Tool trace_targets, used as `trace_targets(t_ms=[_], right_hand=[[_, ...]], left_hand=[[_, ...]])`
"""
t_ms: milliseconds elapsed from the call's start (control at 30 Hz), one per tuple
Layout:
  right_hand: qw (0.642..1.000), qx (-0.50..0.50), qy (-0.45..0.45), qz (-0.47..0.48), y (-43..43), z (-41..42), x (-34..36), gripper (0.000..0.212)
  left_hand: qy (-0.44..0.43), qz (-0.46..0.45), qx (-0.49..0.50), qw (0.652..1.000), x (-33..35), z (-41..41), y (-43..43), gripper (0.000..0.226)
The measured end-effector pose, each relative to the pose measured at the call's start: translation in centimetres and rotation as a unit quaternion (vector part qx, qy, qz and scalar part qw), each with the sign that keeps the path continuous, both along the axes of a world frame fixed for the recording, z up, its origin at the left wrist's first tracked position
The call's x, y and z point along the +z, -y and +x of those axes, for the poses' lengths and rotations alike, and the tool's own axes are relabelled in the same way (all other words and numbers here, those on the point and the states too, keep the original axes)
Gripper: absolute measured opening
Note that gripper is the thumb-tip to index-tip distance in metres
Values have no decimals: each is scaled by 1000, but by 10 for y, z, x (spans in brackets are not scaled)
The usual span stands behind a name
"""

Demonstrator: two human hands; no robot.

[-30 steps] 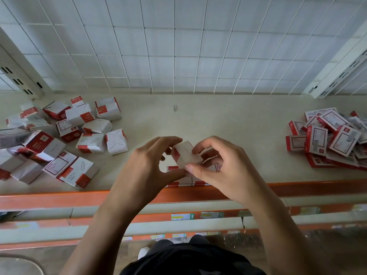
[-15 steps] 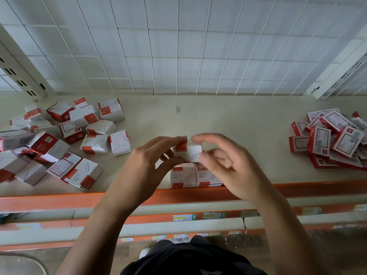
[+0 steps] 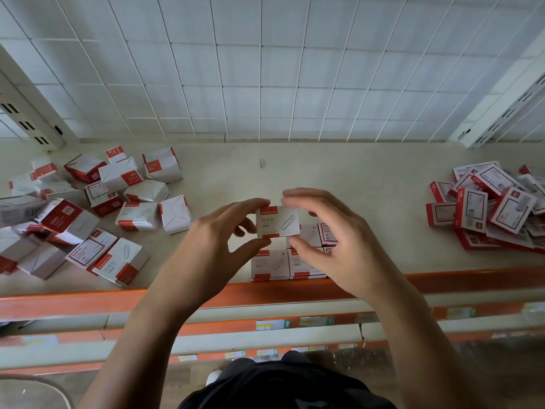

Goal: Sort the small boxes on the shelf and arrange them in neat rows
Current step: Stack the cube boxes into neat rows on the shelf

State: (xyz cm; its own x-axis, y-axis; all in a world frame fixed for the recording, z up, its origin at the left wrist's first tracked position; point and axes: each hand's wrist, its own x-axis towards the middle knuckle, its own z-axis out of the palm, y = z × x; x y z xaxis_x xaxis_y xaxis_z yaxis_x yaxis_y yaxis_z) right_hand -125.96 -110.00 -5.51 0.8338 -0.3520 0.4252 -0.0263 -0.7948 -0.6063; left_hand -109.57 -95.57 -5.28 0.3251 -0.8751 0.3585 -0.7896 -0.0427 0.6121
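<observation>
A small white-and-red paper-clip box (image 3: 277, 222) is held face up above the middle of the shelf. My left hand (image 3: 215, 249) pinches its left side between thumb and forefinger. My right hand (image 3: 333, 243) pinches its right side the same way. Beneath it, a few matching boxes (image 3: 269, 264) lie flat side by side in rows at the shelf's front edge, partly hidden by my right hand. A loose heap of the same boxes (image 3: 97, 208) covers the left of the shelf. A heap of flatter red-bordered boxes (image 3: 486, 208) lies at the right.
The beige shelf (image 3: 368, 184) has an orange front lip (image 3: 88, 302) and a white wire-grid back panel (image 3: 265, 69). A single loose paper clip (image 3: 261, 162) lies near the back. Lower shelves with price tags run below.
The box was tilted on edge between my fingers; both hands turned it flat, printed face up, and lifted it slightly farther back above the rows of placed boxes.
</observation>
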Motion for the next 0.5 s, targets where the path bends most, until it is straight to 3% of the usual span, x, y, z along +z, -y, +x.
trace_targets(t_ms=[267,500], right_hand=[[999,14,16,-29,-6,22,-4,34],[994,-2,-103,21,-2,22,-12,25]], left_hand=[[1,32,24,999,1,16,-14,61],[25,71,38,996,-7,23,-18,53]])
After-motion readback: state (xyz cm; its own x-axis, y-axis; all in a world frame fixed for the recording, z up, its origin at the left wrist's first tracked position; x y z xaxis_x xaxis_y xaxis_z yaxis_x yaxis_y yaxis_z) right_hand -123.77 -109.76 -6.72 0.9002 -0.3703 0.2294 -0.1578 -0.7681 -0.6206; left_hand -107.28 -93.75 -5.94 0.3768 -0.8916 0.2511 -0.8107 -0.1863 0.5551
